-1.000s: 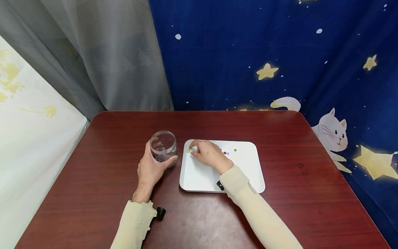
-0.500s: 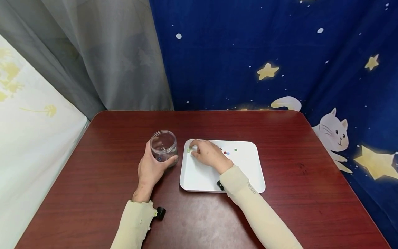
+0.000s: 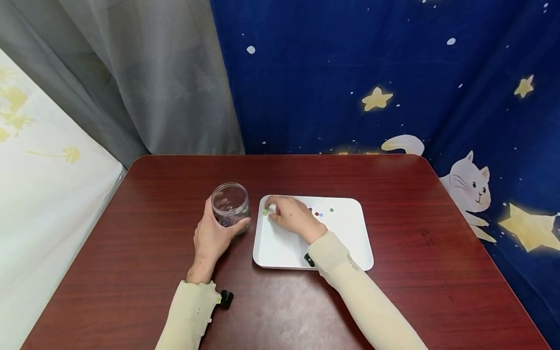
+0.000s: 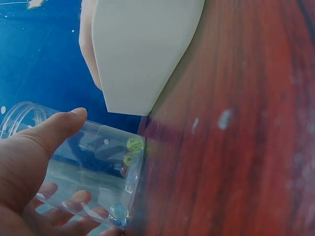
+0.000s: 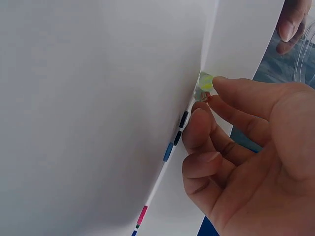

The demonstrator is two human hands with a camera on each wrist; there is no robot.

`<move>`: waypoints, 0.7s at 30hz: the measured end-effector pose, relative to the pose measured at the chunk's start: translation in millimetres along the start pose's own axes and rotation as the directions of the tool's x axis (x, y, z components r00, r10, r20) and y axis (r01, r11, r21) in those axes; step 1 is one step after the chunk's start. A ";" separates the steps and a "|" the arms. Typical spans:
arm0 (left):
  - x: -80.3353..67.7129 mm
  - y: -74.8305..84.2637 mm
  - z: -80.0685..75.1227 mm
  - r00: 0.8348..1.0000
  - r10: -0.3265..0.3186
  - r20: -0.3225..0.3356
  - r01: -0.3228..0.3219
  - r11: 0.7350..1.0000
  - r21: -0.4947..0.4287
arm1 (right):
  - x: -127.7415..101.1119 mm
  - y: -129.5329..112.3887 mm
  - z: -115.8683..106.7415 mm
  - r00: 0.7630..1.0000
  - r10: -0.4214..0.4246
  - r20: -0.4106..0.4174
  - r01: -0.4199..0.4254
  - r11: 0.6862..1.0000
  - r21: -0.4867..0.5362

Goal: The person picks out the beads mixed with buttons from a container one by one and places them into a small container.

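Note:
A clear open-topped plastic jar (image 3: 230, 200) stands upright on the table, left of a white tray. My left hand (image 3: 214, 238) grips it, thumb on the near side and fingers around the far side. Several glass marbles (image 4: 135, 144) lie at the jar's bottom in the left wrist view. At the tray's back left corner my right hand (image 3: 295, 216) has its fingers curled. In the right wrist view, its thumb and fingertips close on glass marbles: a yellow-green marble (image 5: 206, 82) against the thumb and a clear marble with red (image 5: 203, 95) just beside it.
The white tray (image 3: 284, 253) lies on a dark red wooden table (image 3: 393, 204). Small coloured round spots, such as a green one (image 3: 331, 210) and a red one (image 3: 317, 214), show on its floor. Grey and blue curtains (image 3: 328, 78) hang behind the table.
The right index finger has shifted slightly at the tray's corner. My left hand and the jar stay in place.

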State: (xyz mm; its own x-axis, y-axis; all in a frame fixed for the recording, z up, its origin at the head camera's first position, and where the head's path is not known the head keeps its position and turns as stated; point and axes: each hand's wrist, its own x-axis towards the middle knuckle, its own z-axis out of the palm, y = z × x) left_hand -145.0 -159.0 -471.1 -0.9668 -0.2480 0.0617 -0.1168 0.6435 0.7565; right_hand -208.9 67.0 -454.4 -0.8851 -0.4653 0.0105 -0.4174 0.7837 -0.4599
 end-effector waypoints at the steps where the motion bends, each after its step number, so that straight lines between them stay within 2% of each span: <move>1: 0.0 0.0 0.0 1.000 0.000 0.000 0.000 1.000 0.000 | 0.4 -0.2 0.2 1.000 -0.006 0.001 0.006 1.000 -0.004; 21: 0.4 -1.7 2.0 1.000 0.006 -0.016 -0.006 1.000 -0.002 | 4.5 -1.1 1.9 0.997 -0.077 -0.004 0.077 0.996 -0.033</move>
State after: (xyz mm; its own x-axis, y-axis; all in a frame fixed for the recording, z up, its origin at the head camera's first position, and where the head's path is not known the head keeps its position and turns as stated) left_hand -145.7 -158.7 -473.8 -0.9638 -0.2553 0.0768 -0.1103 0.6440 0.7571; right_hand -212.1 63.3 -455.5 -0.8512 -0.5225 0.0499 -0.4909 0.7588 -0.4280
